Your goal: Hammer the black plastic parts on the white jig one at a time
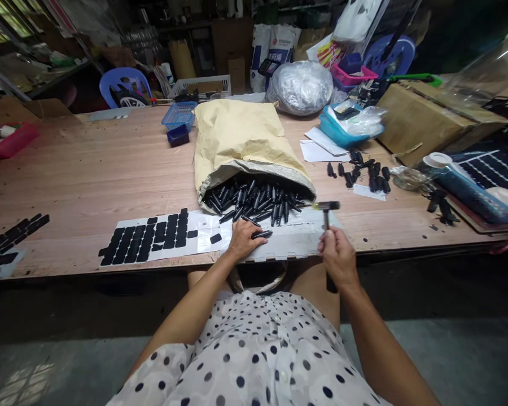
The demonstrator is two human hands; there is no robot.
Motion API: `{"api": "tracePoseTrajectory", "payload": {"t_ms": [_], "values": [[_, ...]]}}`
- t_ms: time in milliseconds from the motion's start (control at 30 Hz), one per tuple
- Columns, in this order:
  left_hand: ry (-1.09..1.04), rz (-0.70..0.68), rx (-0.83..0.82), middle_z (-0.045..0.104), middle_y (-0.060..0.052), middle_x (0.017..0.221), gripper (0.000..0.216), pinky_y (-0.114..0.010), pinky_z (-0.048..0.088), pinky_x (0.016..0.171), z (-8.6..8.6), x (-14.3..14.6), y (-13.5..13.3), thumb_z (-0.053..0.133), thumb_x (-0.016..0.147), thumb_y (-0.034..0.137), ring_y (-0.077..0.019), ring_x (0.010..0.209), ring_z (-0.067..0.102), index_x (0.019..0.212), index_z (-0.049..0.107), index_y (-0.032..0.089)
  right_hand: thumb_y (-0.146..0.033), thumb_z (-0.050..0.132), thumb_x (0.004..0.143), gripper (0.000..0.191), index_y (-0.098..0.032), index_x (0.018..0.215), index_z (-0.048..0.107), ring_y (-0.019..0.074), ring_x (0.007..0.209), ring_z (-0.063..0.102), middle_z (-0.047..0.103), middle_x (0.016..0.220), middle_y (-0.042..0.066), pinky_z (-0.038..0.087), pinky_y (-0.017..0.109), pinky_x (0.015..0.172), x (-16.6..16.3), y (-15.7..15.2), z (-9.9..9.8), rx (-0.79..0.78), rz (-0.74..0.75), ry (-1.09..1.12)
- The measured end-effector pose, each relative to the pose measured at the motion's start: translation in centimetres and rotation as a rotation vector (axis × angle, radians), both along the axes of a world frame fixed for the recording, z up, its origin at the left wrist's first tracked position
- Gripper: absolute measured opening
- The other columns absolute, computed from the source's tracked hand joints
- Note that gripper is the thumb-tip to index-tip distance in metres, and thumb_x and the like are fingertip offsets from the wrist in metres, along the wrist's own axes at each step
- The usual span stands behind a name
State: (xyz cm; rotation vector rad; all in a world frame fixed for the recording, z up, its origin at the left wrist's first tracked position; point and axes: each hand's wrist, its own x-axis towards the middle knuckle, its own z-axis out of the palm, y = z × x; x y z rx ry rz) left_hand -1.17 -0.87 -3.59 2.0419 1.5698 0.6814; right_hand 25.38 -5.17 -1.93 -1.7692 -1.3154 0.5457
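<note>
My left hand [243,239] is closed on a black tapered tube [262,234], which lies level just above a pale board [294,239] at the table's front edge. In my right hand [338,254] is a small hammer [327,210], its head raised over the board's right end and its handle in my fist. Just beyond my left hand, many similar black tubes [254,197] spill from the mouth of a large yellow paper sack [241,129]. To the left, black rounded pads [139,239] lie in rows on a white sheet, and a single pad [215,238] sits nearer my hand.
Loose black parts [376,175] lie to the right by a blue basin [349,127] and a cardboard box [432,121]. Behind the sack are a blue basket [179,115] and a stuffed clear plastic bag [300,87]. More black strips [17,234] lie far left.
</note>
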Motion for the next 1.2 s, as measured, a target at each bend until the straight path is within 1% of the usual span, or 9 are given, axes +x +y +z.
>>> {"api": "tracePoseTrajectory", "payload": {"t_ms": [67, 133, 233, 300, 533, 633, 800, 967, 1200], "values": [[-0.006, 0.008, -0.019, 0.074, -0.003, 0.091, 0.021, -0.043, 0.041, 0.097, 0.0, 0.1, 0.0, 0.089, 0.076, 0.035, -0.0270, 0.100, 0.055, 0.094, 0.081, 0.028, -0.053, 0.043, 0.101, 0.045, -0.020, 0.114, 0.070, 0.0181, 0.065, 0.059, 0.066, 0.073, 0.002, 0.053, 0.032, 0.066, -2.7, -1.9, -0.4, 0.004, 0.161, 0.099], [-0.008, 0.011, -0.034, 0.074, -0.002, 0.091, 0.019, -0.043, 0.041, 0.097, 0.1, 0.2, 0.0, 0.089, 0.076, 0.035, -0.0269, 0.100, 0.055, 0.092, 0.080, 0.028, -0.053, 0.048, 0.099, 0.046, -0.020, 0.122, 0.072, 0.0213, 0.083, 0.069, 0.075, 0.091, 0.007, 0.059, 0.037, 0.079, -4.8, -3.2, -1.0, 0.065, 0.266, 0.109], [-0.008, 0.017, -0.033, 0.073, -0.002, 0.091, 0.016, -0.043, 0.041, 0.098, 0.2, 0.3, 0.1, 0.088, 0.075, 0.035, -0.0271, 0.102, 0.055, 0.087, 0.080, 0.028, -0.048, 0.049, 0.100, 0.045, -0.022, 0.127, 0.073, 0.0252, 0.112, 0.070, 0.077, 0.120, 0.012, 0.058, 0.042, 0.099, -6.2, -3.9, -1.7, 0.128, 0.334, 0.090], [-0.016, 0.028, -0.034, 0.073, -0.002, 0.090, 0.015, -0.043, 0.041, 0.098, 0.2, 0.5, 0.1, 0.087, 0.074, 0.033, -0.0269, 0.102, 0.055, 0.086, 0.080, 0.028, -0.045, 0.048, 0.100, 0.043, -0.023, 0.128, 0.074, 0.0254, 0.119, 0.069, 0.076, 0.126, 0.011, 0.057, 0.043, 0.104, -6.3, -3.9, -1.9, 0.130, 0.346, 0.089], [-0.059, 0.134, -0.113, 0.072, -0.001, 0.088, 0.015, -0.044, 0.042, 0.096, 0.2, 1.6, 0.1, 0.088, 0.072, 0.030, -0.0279, 0.101, 0.055, 0.084, 0.079, 0.029, -0.037, 0.053, 0.096, 0.042, -0.023, 0.129, 0.073, 0.0246, 0.115, 0.070, 0.076, 0.129, 0.011, 0.056, 0.045, 0.107, -5.8, -3.7, -1.8, 0.111, 0.317, 0.090], [-0.076, 0.170, -0.084, 0.072, -0.001, 0.092, 0.017, -0.045, 0.041, 0.097, 0.0, 2.0, -0.4, 0.088, 0.073, 0.030, -0.0284, 0.104, 0.055, 0.088, 0.079, 0.030, -0.036, 0.052, 0.095, 0.042, -0.022, 0.130, 0.073, 0.0246, 0.116, 0.070, 0.075, 0.129, 0.012, 0.056, 0.044, 0.106, -5.9, -3.7, -1.8, 0.119, 0.311, 0.091], [-0.073, 0.167, -0.061, 0.073, -0.002, 0.096, 0.028, -0.046, 0.041, 0.100, 0.0, 2.1, -0.9, 0.092, 0.070, 0.034, -0.0291, 0.106, 0.054, 0.095, 0.081, 0.030, -0.034, 0.052, 0.095, 0.042, -0.022, 0.129, 0.073, 0.0244, 0.114, 0.070, 0.076, 0.128, 0.012, 0.056, 0.044, 0.105, -5.9, -3.7, -2.0, 0.119, 0.317, 0.077], [-0.081, 0.168, -0.095, 0.074, -0.002, 0.094, 0.015, -0.045, 0.040, 0.101, 0.4, 1.9, -0.9, 0.085, 0.081, 0.039, -0.0273, 0.105, 0.055, 0.092, 0.082, 0.030, -0.034, 0.052, 0.096, 0.043, -0.021, 0.131, 0.072, 0.0239, 0.110, 0.070, 0.076, 0.127, 0.012, 0.058, 0.043, 0.102, -5.7, -3.8, -1.9, 0.106, 0.315, 0.065], [-0.046, 0.168, -0.168, 0.074, -0.001, 0.095, 0.012, -0.045, 0.039, 0.105, 1.6, 2.1, -1.0, 0.084, 0.080, 0.035, -0.0270, 0.109, 0.055, 0.091, 0.083, 0.032, -0.033, 0.049, 0.099, 0.043, -0.023, 0.134, 0.071, 0.0236, 0.115, 0.069, 0.075, 0.130, 0.011, 0.057, 0.042, 0.104, -6.3, -4.0, -1.9, 0.136, 0.365, 0.015]]}}
